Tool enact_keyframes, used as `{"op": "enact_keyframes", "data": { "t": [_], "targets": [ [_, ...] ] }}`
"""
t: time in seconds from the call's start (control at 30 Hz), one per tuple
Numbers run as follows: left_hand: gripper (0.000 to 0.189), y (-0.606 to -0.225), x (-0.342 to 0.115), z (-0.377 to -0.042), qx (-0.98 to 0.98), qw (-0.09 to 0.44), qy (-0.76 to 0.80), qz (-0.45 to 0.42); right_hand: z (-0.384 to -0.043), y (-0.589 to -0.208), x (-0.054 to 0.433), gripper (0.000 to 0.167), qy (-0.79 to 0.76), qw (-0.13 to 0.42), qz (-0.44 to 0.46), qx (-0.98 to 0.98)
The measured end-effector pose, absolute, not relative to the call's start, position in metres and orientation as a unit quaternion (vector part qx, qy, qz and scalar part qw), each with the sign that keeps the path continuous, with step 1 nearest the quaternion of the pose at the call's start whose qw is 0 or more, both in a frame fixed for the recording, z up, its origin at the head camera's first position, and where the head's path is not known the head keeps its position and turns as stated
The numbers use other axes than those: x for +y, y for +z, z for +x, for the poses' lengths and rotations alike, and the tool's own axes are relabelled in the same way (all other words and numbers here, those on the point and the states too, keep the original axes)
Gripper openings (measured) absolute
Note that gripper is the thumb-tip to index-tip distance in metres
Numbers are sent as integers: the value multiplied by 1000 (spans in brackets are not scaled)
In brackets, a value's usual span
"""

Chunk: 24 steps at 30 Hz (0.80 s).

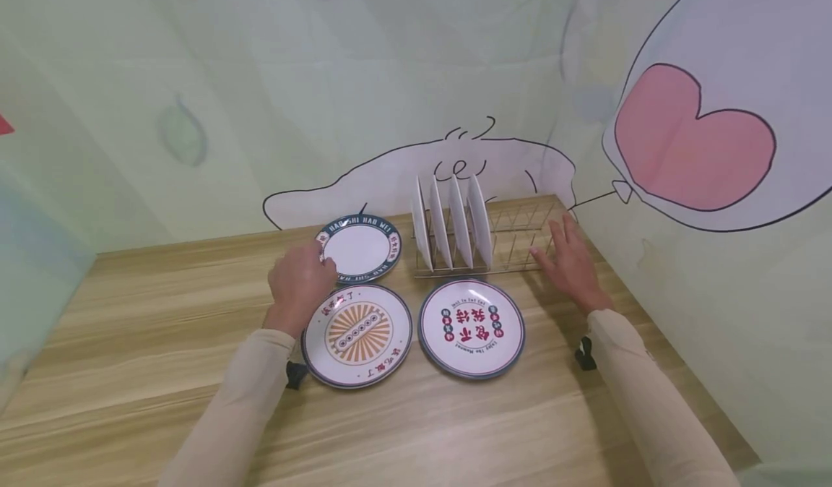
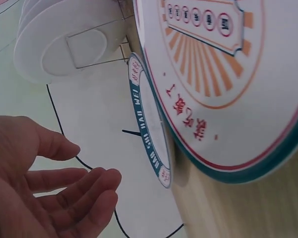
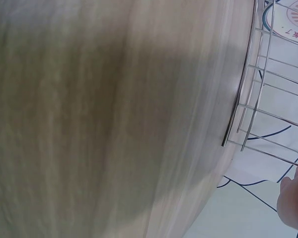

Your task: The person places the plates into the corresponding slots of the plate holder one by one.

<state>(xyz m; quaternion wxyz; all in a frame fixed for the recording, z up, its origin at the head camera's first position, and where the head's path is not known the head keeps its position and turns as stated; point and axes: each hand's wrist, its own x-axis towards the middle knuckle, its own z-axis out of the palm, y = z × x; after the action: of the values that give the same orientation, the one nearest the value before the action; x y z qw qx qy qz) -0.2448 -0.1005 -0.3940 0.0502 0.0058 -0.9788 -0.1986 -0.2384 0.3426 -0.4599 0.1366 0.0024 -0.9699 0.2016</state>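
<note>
My left hand [image 1: 300, 285] hovers at the left side of an oval plate [image 1: 360, 251] with a teal lettered rim. In the left wrist view, the fingers [image 2: 84, 198] are loosely bent with a gap between them and that plate. My right hand [image 1: 572, 266] is at the right end of a wire dish rack [image 1: 513, 245], its fingers fairly straight and spread and the thumb towards the rack's front. Only part of this hand shows at the edge of the right wrist view, by the rack's corner. Several white plates [image 1: 481, 220] stand upright in the rack's left part.
Two round plates lie face up in front: one with an orange sunburst [image 1: 357, 335], the other with red characters [image 1: 472, 328]. They rest on a wooden table [image 1: 162, 342]. Behind it hangs a pale printed backdrop [image 1: 214, 97], which continues along the right side.
</note>
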Motion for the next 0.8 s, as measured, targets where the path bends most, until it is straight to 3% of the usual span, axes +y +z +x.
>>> {"op": "enact_keyframes", "data": {
  "t": [0.17, 0.53, 0.8],
  "targets": [
    [36, -411, -114, -238, -980, -7, -200, 9, -239, -460, 343, 72, 203, 137, 3, -970],
    [63, -434, -127, -224, -976, -128, -174, 3, -241, -464, 345, 73, 206, 136, 8, -969],
    [80, -443, -131, -218, -967, -154, -201, -30, -246, -468, 349, 75, 215, 125, 13, -968]
  ]
}}
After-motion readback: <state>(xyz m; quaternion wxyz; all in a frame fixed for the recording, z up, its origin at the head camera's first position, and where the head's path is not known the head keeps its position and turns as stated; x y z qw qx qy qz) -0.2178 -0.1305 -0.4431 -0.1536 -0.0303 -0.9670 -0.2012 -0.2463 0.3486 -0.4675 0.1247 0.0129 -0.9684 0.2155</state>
